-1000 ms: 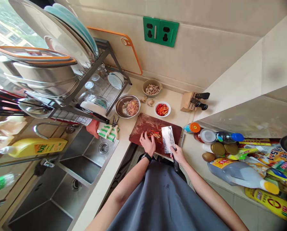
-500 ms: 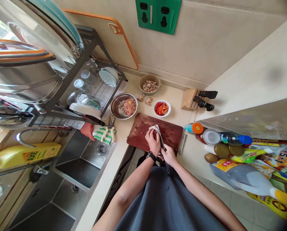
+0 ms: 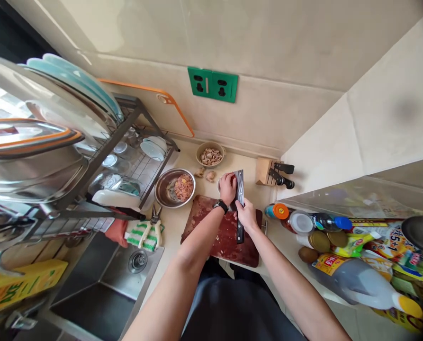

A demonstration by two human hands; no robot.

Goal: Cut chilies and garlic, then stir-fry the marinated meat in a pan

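In the head view, the right hand (image 3: 247, 215) is closed firmly around the dark handle of a cleaver (image 3: 240, 194), whose steel blade stands on edge and points far, away from the person. The left hand (image 3: 228, 188), with a black watch (image 3: 220, 206) on its wrist, is curled and sits against the left face of the blade. Whether it grips anything, or only presses on the steel, cannot be told from here.

Both hands are over the far edge of a dark red cutting board (image 3: 225, 241), and the blade is beside a small white bowl (image 3: 219, 185), of which only a sliver of rim shows behind the left hand. The bowl's contents are hidden.

The step in hand looks like clearing the blade above that bowl, which calls for a steady blade and careful fingers along its edge.

On the counter (image 3: 177, 227), a steel bowl (image 3: 157, 189) of minced meat (image 3: 183, 187) sits to the left, and a wooden knife block (image 3: 264, 171) stands to the right.
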